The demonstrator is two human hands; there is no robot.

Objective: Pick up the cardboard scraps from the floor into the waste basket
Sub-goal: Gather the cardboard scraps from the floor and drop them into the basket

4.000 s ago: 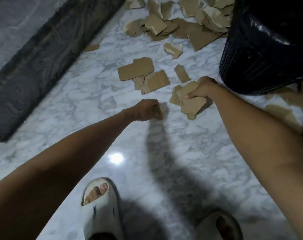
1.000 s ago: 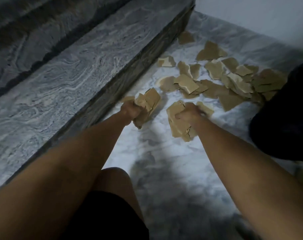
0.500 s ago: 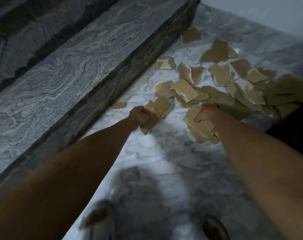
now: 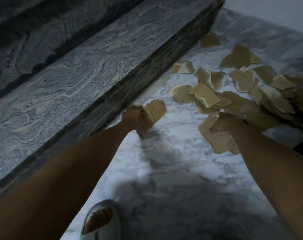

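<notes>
Marble floor [image 4: 173, 153], strewn cardboard scraps [image 4: 206, 97]: light, stiff, likely best pinched by edges; left hand [image 4: 134, 118] and right hand [image 4: 224, 122] each clutch a bunch.

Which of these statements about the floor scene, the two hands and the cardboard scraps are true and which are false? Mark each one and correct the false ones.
1. The left hand grips a bundle of cardboard scraps. True.
2. The right hand is open and holds nothing. False: it grips a stack of cardboard pieces.
3. Many loose scraps lie on the marble floor beyond the hands. True.
4. All the scraps are already off the floor. False: a scattered pile remains.
5. A dark stone step runs along the left. True.
</notes>
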